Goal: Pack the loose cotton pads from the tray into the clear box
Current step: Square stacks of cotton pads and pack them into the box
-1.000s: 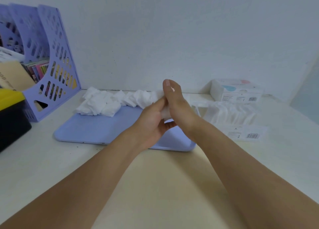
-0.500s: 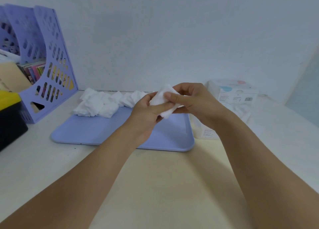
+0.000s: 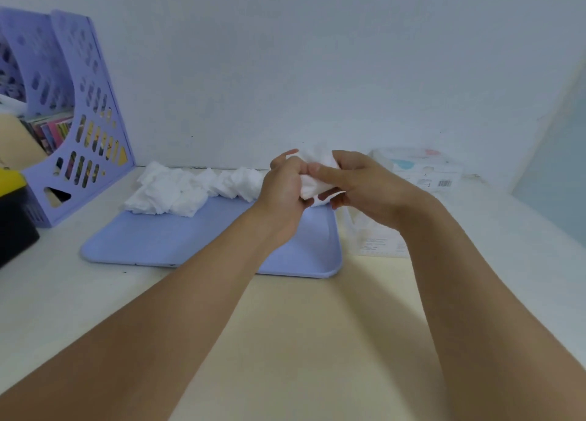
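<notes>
Both hands, left hand [image 3: 285,187] and right hand [image 3: 361,186], grip cotton pads [image 3: 312,175] between them.

White cotton pads [image 3: 177,190] heaped along the blue tray's [image 3: 177,243] far edge.

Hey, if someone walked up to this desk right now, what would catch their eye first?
Both hands, the left hand and right hand, meet above the tray's far right corner, gripping a wad of cotton pads. Behind them, loose cotton pads lie heaped along the back edge of the lilac tray.
</notes>
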Demonstrator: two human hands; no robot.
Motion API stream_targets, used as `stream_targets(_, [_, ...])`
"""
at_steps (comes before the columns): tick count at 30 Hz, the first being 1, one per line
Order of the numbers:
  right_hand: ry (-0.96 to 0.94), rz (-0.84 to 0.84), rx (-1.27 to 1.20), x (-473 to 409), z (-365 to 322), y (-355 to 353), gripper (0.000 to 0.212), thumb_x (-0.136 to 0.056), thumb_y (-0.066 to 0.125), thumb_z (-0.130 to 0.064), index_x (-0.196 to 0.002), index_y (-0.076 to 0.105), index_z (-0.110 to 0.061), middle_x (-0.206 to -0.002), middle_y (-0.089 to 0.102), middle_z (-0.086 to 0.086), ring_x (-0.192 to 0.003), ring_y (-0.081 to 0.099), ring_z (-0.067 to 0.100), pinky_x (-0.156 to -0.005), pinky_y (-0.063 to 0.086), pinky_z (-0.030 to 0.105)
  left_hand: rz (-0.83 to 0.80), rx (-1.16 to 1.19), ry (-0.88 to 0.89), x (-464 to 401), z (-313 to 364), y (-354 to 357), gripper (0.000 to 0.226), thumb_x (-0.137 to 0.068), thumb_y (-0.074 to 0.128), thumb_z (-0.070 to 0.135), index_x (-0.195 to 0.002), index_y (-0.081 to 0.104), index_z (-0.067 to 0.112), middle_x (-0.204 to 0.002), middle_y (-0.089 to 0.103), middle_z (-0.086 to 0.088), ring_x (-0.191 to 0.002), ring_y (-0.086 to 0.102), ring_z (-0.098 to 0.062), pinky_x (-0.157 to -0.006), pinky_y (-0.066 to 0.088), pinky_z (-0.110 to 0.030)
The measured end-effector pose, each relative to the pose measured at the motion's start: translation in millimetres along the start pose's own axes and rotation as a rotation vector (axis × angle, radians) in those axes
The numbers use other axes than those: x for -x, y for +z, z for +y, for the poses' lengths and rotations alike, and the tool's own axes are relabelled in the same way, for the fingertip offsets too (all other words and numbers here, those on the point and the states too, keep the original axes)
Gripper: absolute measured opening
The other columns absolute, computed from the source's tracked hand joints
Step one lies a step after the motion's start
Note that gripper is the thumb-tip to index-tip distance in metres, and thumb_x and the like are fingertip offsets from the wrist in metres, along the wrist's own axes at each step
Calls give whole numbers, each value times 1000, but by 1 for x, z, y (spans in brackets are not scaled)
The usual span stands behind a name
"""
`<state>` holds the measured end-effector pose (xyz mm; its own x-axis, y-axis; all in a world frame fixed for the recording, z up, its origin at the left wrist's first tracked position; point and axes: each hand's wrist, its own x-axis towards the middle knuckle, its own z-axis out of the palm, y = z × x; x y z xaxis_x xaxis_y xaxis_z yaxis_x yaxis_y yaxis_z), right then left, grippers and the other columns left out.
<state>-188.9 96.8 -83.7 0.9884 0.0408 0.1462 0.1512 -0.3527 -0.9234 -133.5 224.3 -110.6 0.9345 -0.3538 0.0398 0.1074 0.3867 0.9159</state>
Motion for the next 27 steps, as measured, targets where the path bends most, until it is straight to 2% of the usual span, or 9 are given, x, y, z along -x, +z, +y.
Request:
stream_targets(2, [-9,155,-121,3,3,-20,23,-98,66,-25,-100,68,-2,-83,67,6,-73,62,15,-62,49,23,-9,-2,16,-4,2,13,50,-89,53,12,-138,46,16,-108,65,-5,-93,63,-22,-71,53,-30])
stream_targets(4, [30,416,-232,5,7,-41,26,-96,67,-26,-101,68,-1,-80,63,5,-69,62,16,-61,50,24,13,-190,111,-5,-5,20,42,-95,59,16,-133,42,25,-110,59,0,-93,61,-16,-79,51,-27])
stream_targets(7, [128,632,-259,9,14,-62,25,-94,64,-33,-99,70,-10,-80,63,2,-66,61,14,-59,46,26,62,-577,293,-4,-33,13,56,-87,76,28,-131,41,28,-117,50,2,-84,55,-7,-67,43,-13])
stream_targets(11, [231,451,-78,6,12,-48,22,-91,60,-36,-85,62,-15,-67,54,-1,-52,49,14,-49,33,25,46,-738,255,-6,-49,2,49,-84,77,35,-122,47,25,-95,55,1,-71,52,-7,-59,40,-15])
stream_targets(13, [282,430,131,0,13,-37,27,-89,61,-35,-75,57,-12,-52,52,-2,-46,44,15,-45,29,22,-20,-774,216,-6,-51,0,42,-86,75,35,-117,49,25,-79,60,-2,-63,55,-8,-58,41,-18])
stream_targets(15, [318,429,365,-5,19,-30,33,-88,63,-34,-65,54,-11,-43,51,-3,-44,46,15,-46,31,23,-83,-780,182,-6,-54,1,42,-87,73,31,-118,46,25,-78,67,-6,-59,60,-8,-58,46,-22])
stream_targets(20, [440,355,603,-8,28,-34,31,-88,66,-34,-70,59,-10,-51,57,2,-39,51,13,-45,34,24,-75,-762,209,-7,-56,8,44,-84,67,20,-122,45,26,-72,69,-9,-53,63,-14,-61,59,-40])
stream_targets(24, [476,386,696,-7,40,-40,32,-72,83,-33,-75,59,-12,-63,64,2,-52,62,15,-57,47,27,-83,-851,292,-5,-58,10,19,-86,63,21,-104,59,24,-62,65,-13,-62,68,-32,-70,60,-50])
stream_targets(27, [477,456,788,-10,46,-34,33,-69,83,-36,-75,59,-15,-63,66,0,-56,64,14,-53,44,25,-111,-915,334,-4,-58,12,13,-87,58,19,-95,66,25,-54,61,-10,-59,65,-33,-67,60,-49])
